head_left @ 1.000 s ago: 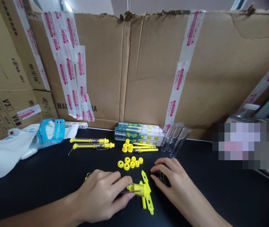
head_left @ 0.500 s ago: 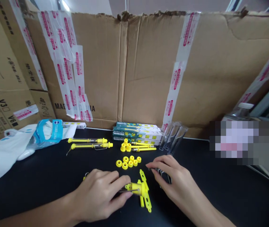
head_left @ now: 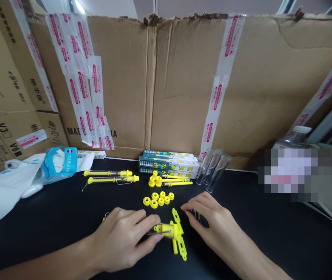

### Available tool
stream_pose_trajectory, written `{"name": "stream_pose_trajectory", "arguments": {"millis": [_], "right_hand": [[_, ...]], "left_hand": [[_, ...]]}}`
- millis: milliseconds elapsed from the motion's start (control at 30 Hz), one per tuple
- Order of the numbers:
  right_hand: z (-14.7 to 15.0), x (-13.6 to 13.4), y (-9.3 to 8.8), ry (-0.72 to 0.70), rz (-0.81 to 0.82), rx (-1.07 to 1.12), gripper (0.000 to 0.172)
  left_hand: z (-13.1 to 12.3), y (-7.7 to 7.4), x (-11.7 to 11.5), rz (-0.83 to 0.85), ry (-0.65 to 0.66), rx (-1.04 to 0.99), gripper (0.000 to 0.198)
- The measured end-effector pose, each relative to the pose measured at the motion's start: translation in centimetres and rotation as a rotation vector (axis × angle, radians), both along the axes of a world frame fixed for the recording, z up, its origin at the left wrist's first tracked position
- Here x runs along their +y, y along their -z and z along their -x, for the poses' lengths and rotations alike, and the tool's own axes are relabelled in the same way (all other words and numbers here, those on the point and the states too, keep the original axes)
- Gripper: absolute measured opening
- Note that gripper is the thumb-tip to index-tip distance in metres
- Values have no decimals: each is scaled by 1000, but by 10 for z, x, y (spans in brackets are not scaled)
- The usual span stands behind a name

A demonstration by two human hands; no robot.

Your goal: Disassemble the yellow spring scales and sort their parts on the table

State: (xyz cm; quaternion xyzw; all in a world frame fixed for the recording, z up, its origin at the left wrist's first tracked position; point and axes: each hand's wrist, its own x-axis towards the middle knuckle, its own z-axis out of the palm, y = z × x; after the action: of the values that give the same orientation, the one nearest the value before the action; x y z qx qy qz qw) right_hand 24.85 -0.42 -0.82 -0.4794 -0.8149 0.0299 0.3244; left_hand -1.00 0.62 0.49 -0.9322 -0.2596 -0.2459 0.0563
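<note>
Lowered slightly since the earlier frame, the right hand [head_left: 212,224] is held with its fingertips around a small dark metal piece [head_left: 195,215], though whether that piece is clamped cannot be told. A yellow plastic housing [head_left: 166,230] fitted with a thin metal rod [head_left: 158,232] is pinched by the left hand [head_left: 119,239], fingers together, just above the black table [head_left: 241,241] and touching flat yellow strips [head_left: 180,243]. Small yellow rings [head_left: 157,200] are laid just beyond. Two yellow spring balances [head_left: 110,177], printed boxes [head_left: 168,163] and clear tubes [head_left: 214,171] are placed further back, against taped cardboard [head_left: 183,85].
</note>
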Motion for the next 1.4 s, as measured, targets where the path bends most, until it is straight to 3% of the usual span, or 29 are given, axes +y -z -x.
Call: {"name": "stream_pose_trajectory", "arguments": {"millis": [400, 733, 800, 933, 967, 1033, 1167, 1400], "right_hand": [[-1, -1, 0, 36, 86, -27, 26], [4, -14, -15, 56, 67, 4, 13], [12, -23, -14, 61, 97, -41, 20], [27, -39, 0, 43, 76, -216, 78], [29, -42, 3, 49, 61, -242, 85], [32, -43, 7, 67, 38, -260, 79], [33, -41, 8, 37, 56, -207, 47], [31, -39, 6, -66, 146, -76, 33]], "left_hand": [[0, 0, -1, -10, -12, 1, 27], [0, 2, 0, -26, -53, -59, 23], [0, 4, 1, -45, -83, -82, 24], [1, 5, 4, -65, -134, -124, 26], [1, 5, 5, -60, -140, -126, 26], [1, 4, 6, -50, -147, -115, 26], [1, 4, 5, -27, -155, -84, 24], [2, 4, 2, -34, -176, -44, 23]]}}
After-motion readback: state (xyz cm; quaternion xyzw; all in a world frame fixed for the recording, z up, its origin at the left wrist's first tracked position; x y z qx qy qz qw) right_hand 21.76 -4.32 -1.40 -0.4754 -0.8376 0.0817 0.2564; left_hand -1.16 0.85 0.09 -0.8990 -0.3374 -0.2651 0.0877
